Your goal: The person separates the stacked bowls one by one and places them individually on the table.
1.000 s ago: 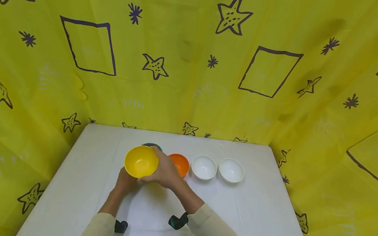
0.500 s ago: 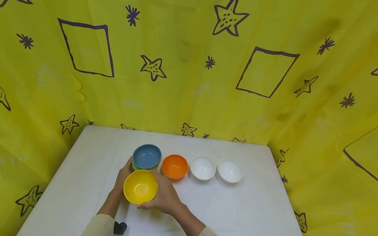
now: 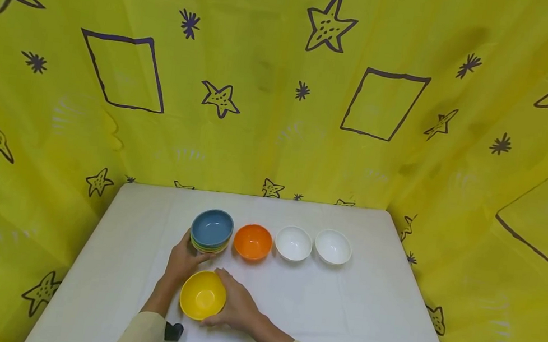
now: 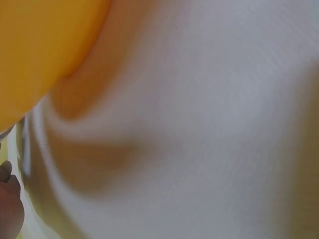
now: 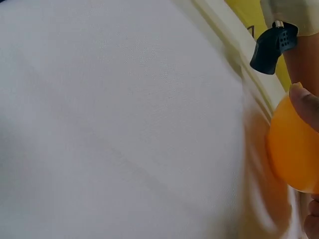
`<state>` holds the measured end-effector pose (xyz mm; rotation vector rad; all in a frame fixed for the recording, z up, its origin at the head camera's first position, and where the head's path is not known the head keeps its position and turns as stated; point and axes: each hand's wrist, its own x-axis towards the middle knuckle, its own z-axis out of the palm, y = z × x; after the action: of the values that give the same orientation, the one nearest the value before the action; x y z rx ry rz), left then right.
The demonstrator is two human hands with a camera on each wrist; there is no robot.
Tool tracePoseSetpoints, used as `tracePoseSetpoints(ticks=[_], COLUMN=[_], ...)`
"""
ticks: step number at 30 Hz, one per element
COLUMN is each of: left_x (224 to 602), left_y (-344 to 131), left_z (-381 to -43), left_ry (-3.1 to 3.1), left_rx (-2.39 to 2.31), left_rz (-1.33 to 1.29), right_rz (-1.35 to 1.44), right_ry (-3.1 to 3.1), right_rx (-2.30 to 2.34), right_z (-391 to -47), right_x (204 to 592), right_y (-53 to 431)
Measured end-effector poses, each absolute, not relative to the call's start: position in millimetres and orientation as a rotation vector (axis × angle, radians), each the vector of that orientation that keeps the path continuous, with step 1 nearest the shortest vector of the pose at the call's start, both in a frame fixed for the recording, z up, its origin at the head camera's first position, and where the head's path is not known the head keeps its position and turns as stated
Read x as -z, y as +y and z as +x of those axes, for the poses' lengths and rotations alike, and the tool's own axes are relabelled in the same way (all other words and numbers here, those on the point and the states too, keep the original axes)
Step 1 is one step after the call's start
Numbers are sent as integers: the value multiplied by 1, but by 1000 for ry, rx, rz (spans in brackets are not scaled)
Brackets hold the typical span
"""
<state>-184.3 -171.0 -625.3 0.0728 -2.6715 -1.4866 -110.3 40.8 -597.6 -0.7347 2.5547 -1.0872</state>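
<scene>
My right hand (image 3: 238, 305) grips a yellow bowl (image 3: 203, 296) by its right side, thumb at the near side and fingers at the far side. The bowl faces up, just in front of my left hand (image 3: 182, 259). That hand holds a stack of bowls from its near left, thumb along the front. A blue bowl (image 3: 213, 227) tops the stack, with green and yellow rims showing below it. In the left wrist view the yellow bowl (image 4: 45, 45) fills the upper left corner. At the right wrist view's edge, a thumb (image 5: 305, 104) lies against the yellow bowl (image 5: 294, 149).
Right of the stack, an orange bowl (image 3: 253, 242), a white bowl (image 3: 293, 244) and another white bowl (image 3: 333, 248) stand in a row. All are on a white-covered table (image 3: 307, 327). A yellow curtain (image 3: 256, 152) with drawn stars surrounds its back and sides.
The right hand has carried the yellow bowl from in front of the stack back toward the person, uncovering the blue bowl. The left hand's thumb now shows along the stack's front.
</scene>
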Motion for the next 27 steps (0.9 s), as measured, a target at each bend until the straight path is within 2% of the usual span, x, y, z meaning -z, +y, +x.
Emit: tracePoseSetpoints(ticks=[27], left_x=[622], left_y=[-172], left_z=[-187], left_ry=[-2677], left_rx=[1514], left_rz=[46], right_rz=[-848], right_ry=[2524], right_rx=[1118], right_z=[-107], right_x=[602], right_y=[33])
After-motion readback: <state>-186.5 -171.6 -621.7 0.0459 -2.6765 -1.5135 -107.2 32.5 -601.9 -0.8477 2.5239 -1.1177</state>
